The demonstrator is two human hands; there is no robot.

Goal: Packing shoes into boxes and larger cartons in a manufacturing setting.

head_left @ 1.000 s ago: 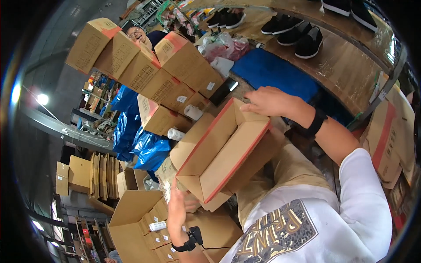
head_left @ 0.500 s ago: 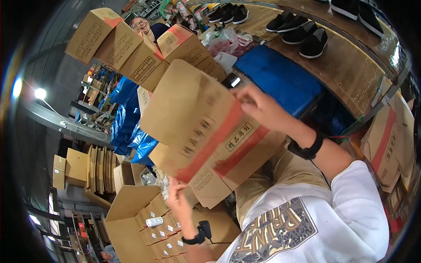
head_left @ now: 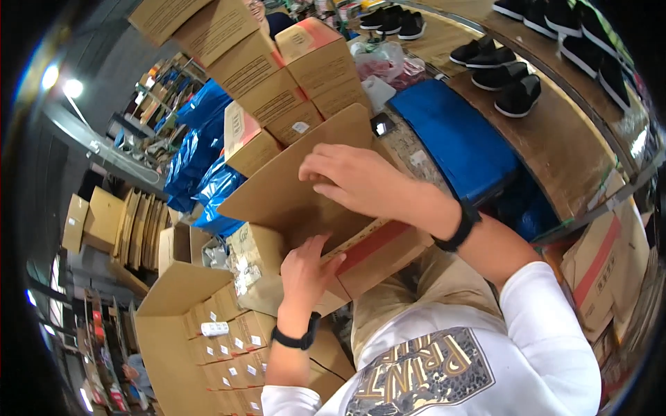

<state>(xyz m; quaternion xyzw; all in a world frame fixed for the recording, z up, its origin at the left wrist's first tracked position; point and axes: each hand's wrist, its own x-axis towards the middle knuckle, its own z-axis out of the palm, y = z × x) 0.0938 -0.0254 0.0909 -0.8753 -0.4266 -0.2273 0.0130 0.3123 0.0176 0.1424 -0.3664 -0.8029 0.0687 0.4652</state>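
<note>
In front of my lap a brown cardboard carton (head_left: 277, 197) stands tilted, its large far flap raised and a red-striped side (head_left: 371, 249) toward me. My right hand (head_left: 357, 180) reaches over the carton, in front of the raised flap, fingers stretched and slightly bent. At the carton's left end is my left hand (head_left: 306, 269), its thumb and fingers spread against the near edge. Neither hand is closed around anything. The carton's inside is partly hidden by my hands. Below my left hand, a bigger open carton (head_left: 163, 340) holds rows of small labelled boxes (head_left: 243, 350).
Stacked cartons (head_left: 243, 69) rise at the far left, with a person (head_left: 277, 22) behind them. A blue cover (head_left: 454, 135) lies beyond my right hand. Black shoes (head_left: 517, 96) line the wooden shelf (head_left: 548, 139). Flattened cartons (head_left: 603, 256) lean at right. A white roll (head_left: 214, 328) rests on the small boxes.
The carton has turned from its printed outside facing up to its inside facing up, flap raised. My right hand has moved left over it; my left hand has moved up to its edge.
</note>
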